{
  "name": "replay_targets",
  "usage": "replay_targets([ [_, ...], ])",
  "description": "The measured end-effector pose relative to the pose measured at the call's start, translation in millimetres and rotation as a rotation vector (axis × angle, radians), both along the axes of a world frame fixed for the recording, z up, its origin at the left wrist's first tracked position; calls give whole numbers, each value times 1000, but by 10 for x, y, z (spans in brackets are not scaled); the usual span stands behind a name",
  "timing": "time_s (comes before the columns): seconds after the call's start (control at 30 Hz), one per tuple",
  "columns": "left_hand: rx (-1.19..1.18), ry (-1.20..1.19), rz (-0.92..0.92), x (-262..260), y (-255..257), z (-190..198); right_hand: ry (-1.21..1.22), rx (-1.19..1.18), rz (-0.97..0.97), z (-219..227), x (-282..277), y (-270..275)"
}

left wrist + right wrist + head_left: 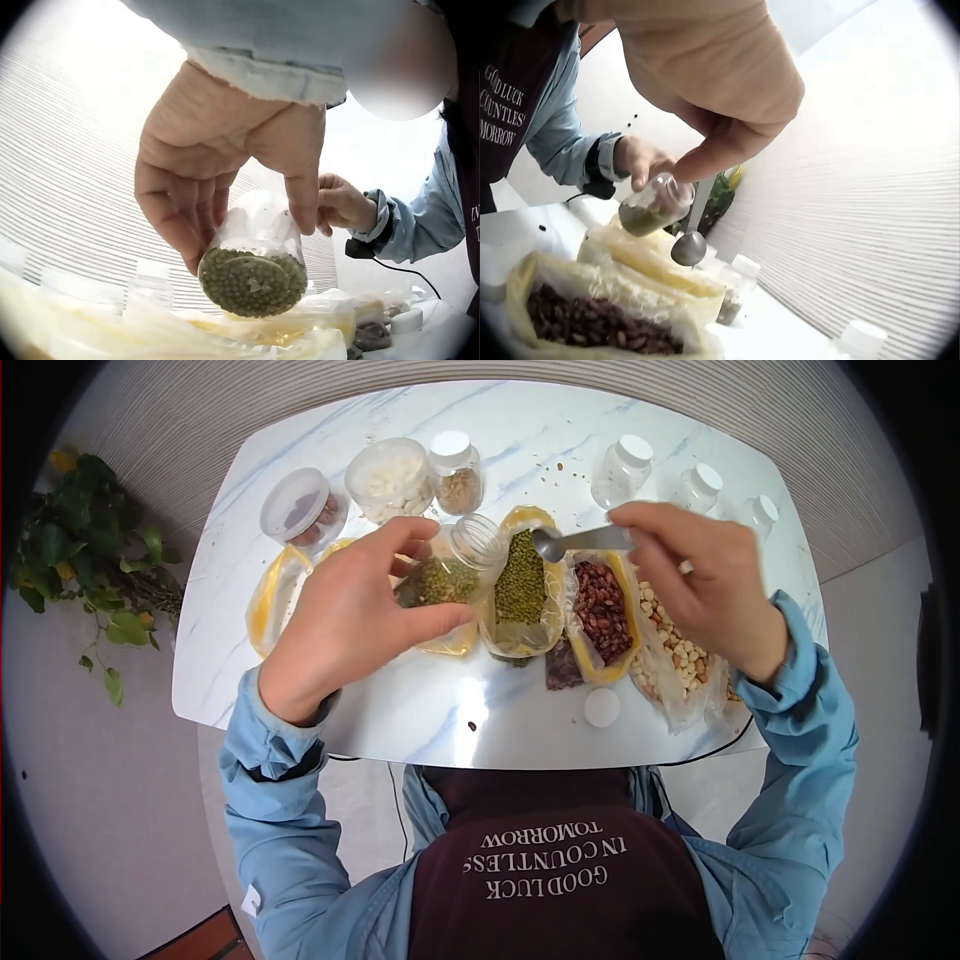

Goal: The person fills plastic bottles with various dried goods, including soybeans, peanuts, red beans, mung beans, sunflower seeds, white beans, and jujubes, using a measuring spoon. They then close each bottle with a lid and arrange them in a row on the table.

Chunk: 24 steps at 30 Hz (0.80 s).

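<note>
My left hand (350, 610) grips a clear plastic jar (482, 547) between thumb and fingers. The jar is lidless and tilted, its mouth towards the right, and green mung beans (251, 281) lie in its lower part. In my right hand (705, 575) is a metal measuring spoon (590, 540), pinched by its handle. Its round bowl (688, 249) hangs near the jar's mouth, above an opened bag of mung beans (520, 585). Just right of that stands an opened bag of dark red beans (602, 610). The right fingertips are partly hidden in the head view.
A white lid (601, 707) lies near the front edge. Further right is a bag of pale nuts (680, 650). Along the back stand two round tubs (388, 475), a filled capped jar (457, 485) and several capped jars (622, 472). A single bean (472, 726) lies in front.
</note>
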State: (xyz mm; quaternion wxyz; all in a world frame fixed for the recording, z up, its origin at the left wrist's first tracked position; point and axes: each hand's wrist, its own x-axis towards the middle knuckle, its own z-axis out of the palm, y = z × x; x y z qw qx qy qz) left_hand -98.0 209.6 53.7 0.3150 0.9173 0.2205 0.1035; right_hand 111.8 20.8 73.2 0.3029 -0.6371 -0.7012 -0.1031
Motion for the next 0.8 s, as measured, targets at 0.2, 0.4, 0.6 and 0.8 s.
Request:
replay_targets([
  [0.2,38,-20,-22,-35,-7,-7,-149,-157,93,-440,67,135],
  [0.4,44,-16,-21,-63,-16,-7,-22,-132,79,-678,23,154],
  [0.6,30,-16,-24,-42,-7,-22,1040,-607,-136,-525,30,136],
  [0.8,37,-3,-35,-48,-17,-23,1277,-620,-297,-547,150,140],
])
